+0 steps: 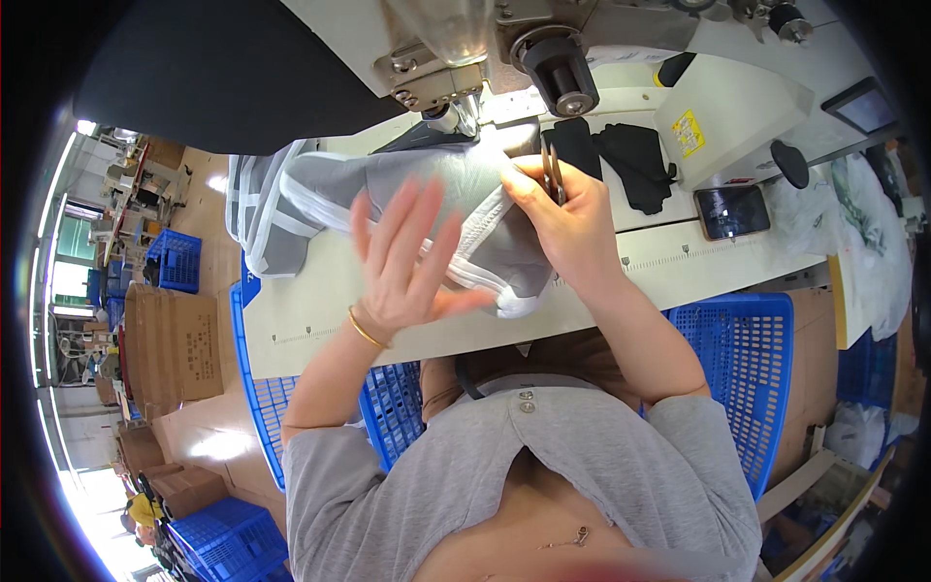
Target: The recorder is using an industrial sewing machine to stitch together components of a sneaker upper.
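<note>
A grey fabric piece with white edging [499, 238] lies under the head of a sewing machine [456, 116]. My right hand [577, 218] pinches its right edge between thumb and forefinger. The same hand holds a small pair of thread snips [553, 175], points upward, handles mostly hidden in the palm. My left hand [402, 262] is over the left part of the piece, fingers spread and slightly blurred, holding nothing; whether it touches the fabric I cannot tell. More grey pieces with white edging [276, 218] hang at the table's left edge.
Black fabric pieces [635, 165] and a phone [732, 212] lie right of the machine on the white table [669, 254]. Blue plastic baskets [742, 359] stand below the table on both sides. Cardboard boxes [175, 344] are on the floor at left.
</note>
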Motion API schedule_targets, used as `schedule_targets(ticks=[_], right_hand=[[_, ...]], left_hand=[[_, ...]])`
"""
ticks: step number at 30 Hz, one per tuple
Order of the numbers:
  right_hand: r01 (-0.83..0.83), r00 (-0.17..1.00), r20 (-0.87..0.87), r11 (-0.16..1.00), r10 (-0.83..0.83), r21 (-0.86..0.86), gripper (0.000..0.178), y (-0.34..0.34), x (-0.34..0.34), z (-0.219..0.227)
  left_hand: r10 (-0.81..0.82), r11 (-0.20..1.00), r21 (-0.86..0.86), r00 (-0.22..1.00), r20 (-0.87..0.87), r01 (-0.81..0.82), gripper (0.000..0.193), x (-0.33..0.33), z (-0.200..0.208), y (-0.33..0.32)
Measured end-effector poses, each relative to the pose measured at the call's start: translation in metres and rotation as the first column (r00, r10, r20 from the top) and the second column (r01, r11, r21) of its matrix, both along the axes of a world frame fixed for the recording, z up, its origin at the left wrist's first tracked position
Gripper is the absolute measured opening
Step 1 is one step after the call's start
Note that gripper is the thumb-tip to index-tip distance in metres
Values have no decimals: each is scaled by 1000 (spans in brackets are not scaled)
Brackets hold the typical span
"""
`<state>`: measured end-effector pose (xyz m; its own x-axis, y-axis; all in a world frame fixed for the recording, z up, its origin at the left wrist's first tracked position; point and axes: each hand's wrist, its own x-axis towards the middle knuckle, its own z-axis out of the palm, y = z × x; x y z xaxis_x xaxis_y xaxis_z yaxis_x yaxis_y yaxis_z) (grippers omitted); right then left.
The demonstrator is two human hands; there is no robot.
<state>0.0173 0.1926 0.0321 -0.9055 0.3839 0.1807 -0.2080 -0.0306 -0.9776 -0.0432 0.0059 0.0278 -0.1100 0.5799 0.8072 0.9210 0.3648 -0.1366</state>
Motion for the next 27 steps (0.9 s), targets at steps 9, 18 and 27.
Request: schedule_targets(ticks=[9, 18, 27], right_hand=[[-125, 992, -3, 977, 128, 175, 24, 0, 7, 0], [-294, 882, -312, 931, 352, 218, 34, -4, -4, -6], [-721, 683, 180, 692, 708, 16, 43, -14, 19, -32]], left_hand=[[178, 980, -20, 924, -338, -196, 35, -85, -68, -46], [58, 982, -183, 855, 516, 44, 27, -13, 35, -85], [-285, 900, 76, -446, 848, -430, 40, 11, 5, -103]])
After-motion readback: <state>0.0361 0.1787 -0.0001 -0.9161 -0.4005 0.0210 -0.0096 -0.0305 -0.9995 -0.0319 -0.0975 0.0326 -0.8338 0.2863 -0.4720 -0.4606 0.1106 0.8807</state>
